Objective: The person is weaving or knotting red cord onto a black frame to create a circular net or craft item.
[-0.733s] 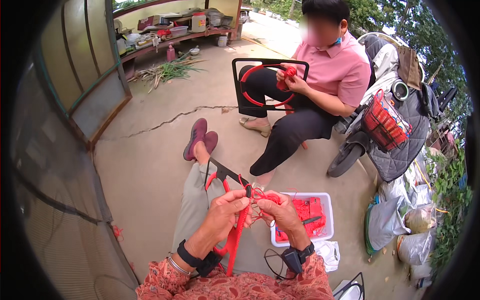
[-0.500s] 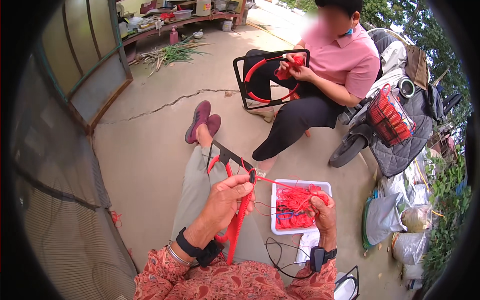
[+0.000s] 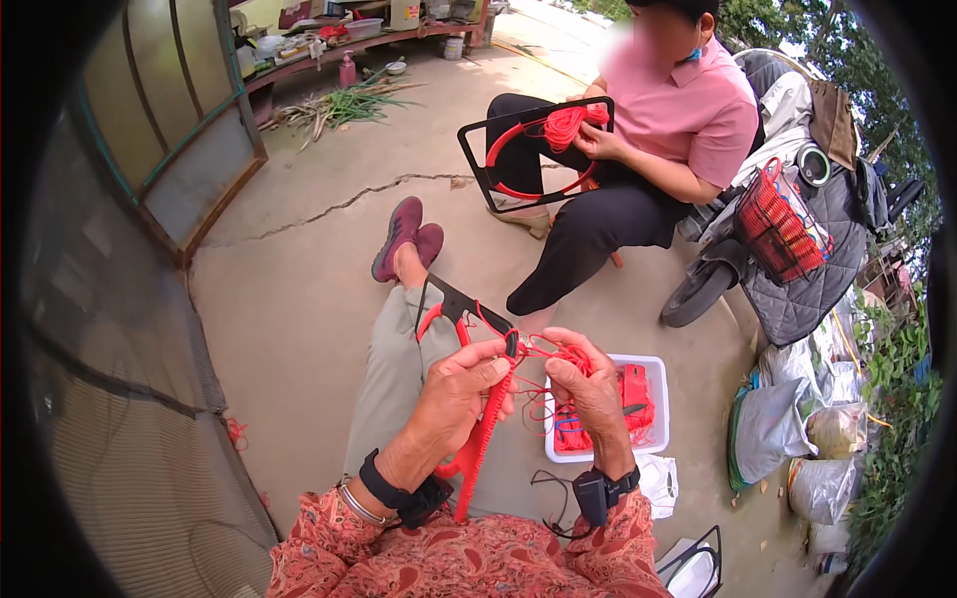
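1. The black frame (image 3: 457,301) leans over the person's trouser legs (image 3: 384,399); its ring (image 3: 484,439) already wears a long, ridged red covering.
2. Right of them, the white tub (image 3: 664,404) holds plenty more red cord.
3. The left hand (image 3: 464,384) has its grip pinched on the ring; the right hand's (image 3: 593,391) closes around a cord bundle (image 3: 571,357).
4. By the left fingertips, a short black stretch (image 3: 512,344) shows bare, so I'd judge the covering unfinished.

Left hand (image 3: 457,394) gripping red-wrapped black frame (image 3: 485,427), right hand (image 3: 591,394) holding red cord (image 3: 572,357); white tub (image 3: 663,409) nearby, co-worker (image 3: 688,130) opposite
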`<state>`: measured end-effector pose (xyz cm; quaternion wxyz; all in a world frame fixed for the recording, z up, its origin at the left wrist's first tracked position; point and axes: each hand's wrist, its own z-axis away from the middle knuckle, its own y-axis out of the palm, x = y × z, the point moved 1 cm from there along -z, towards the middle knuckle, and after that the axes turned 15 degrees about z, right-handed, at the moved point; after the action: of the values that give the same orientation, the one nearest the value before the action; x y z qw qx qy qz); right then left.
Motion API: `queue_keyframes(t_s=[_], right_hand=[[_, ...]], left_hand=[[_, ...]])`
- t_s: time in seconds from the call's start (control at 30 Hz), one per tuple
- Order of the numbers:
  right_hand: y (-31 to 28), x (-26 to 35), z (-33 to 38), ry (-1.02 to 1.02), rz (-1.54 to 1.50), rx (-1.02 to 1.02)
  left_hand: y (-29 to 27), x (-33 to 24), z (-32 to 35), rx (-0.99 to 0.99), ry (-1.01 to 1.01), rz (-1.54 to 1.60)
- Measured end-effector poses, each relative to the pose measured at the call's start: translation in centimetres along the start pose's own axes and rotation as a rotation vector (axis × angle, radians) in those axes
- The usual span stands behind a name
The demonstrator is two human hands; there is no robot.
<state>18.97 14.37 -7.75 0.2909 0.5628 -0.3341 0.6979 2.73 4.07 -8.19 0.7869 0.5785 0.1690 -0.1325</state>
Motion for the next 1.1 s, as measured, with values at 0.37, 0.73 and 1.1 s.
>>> queue_keyframes(t_s=[0.37,0.73,1.1], right_hand=[[-6.2,-1.4,3.5,0.030,0.241,-0.157],[2.5,2.1,0.1,0.007,0.139,-0.037],[3.3,1.6,-0.5,-0.043,0.121,-0.035]], left_hand=[[-1.0,-1.5,0.5,0.028,0.029,0.077],[-0.9,-0.7,0.2,0.040,0.023,0.087],[-0.9,-0.7,0.3,0.049,0.026,0.073]])
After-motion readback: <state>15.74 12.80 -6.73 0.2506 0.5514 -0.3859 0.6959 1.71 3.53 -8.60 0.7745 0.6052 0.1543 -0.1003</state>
